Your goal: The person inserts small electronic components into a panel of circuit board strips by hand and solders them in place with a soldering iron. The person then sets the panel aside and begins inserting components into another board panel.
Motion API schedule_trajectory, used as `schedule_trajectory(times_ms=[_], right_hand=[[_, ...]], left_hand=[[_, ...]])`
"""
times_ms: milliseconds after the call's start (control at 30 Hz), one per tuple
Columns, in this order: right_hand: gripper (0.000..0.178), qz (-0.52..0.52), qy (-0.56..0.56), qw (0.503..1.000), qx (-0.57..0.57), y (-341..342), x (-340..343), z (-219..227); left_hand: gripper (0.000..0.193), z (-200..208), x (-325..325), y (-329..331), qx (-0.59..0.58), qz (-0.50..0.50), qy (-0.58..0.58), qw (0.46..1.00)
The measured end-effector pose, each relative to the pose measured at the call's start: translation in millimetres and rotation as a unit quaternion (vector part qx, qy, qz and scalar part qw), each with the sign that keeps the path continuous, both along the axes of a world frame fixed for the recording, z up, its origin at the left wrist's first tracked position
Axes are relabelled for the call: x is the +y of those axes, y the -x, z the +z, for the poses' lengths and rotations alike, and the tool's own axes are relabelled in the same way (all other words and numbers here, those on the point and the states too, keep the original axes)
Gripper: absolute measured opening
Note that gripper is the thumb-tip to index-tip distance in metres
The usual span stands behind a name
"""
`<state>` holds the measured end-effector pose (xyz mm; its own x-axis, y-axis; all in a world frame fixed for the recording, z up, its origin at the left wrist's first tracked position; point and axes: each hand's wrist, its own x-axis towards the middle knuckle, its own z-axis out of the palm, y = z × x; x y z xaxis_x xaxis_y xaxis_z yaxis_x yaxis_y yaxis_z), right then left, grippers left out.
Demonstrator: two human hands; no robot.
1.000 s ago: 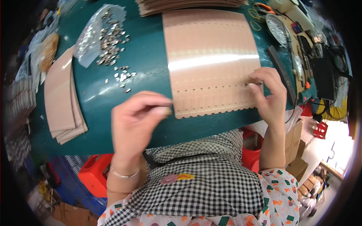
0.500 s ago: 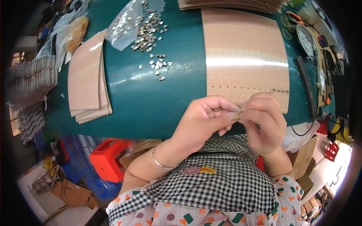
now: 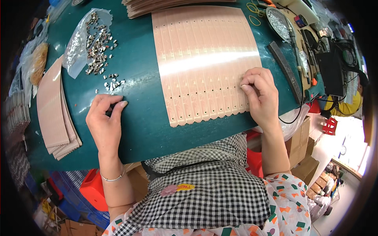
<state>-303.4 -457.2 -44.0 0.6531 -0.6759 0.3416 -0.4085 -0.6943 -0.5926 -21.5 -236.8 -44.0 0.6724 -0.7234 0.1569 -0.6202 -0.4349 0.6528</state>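
Observation:
My left hand (image 3: 104, 122) hovers over the green table (image 3: 138, 133), thumb and forefinger slightly apart with nothing visible between them. Just beyond its fingertips lie small silvery metal clips (image 3: 114, 84), spilling from a clear plastic bag (image 3: 76, 51). At the right edge of a pinkish-tan panel (image 3: 204, 74), my right hand (image 3: 260, 96) is closed in a pinch. Whatever sits between those fingertips is too small to make out. Rows of small dark holes cross the panel's strips, and its near edge is scalloped. The right hand hides part of that edge.
Narrower tan sheets (image 3: 53, 110) lie stacked at the left, near a bundle of grey ridged pieces (image 3: 17, 112). More panels (image 3: 173, 4) are piled at the back. To the right are a dark bar (image 3: 284, 71), a metal dish (image 3: 278, 24) and a green-handled tool (image 3: 315, 88).
My hands have separated. The left moved left toward the metal clips, while the right moved up to the panel's right edge. The whole view has shifted, placing the table items farther left.

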Motion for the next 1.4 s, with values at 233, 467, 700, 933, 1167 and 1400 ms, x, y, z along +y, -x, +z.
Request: schedule_trajectory(times_ms=[233,467,700,933,1167,1400], right_hand=[[0.015,0.001,0.023,1.0,0.004,2,0,-3],[0.016,0.016,0.063,0.998,0.028,2,-3,-2],[0.02,0.026,0.096,0.995,0.028,5,-4,-1],[0.022,-0.007,-0.018,0.995,-0.098,1,-2,22],[0.019,0.135,-0.094,0.978,-0.126,-40,46,38],[0.024,0.185,-0.066,0.966,-0.168,-61,63,39]], left_hand=[[0.014,0,1,0,0.002,0.029,0.016,0.999],[0.019,4,-1,0,-0.039,0.001,-0.018,0.999],[0.019,8,6,-11,0.007,0.018,-0.032,0.999],[0.011,10,9,-6,-0.119,0.007,-0.015,0.993],[0.018,21,-29,62,0.602,-0.04,0.254,0.756],[0.019,22,-33,91,0.746,-0.024,0.258,0.614]])
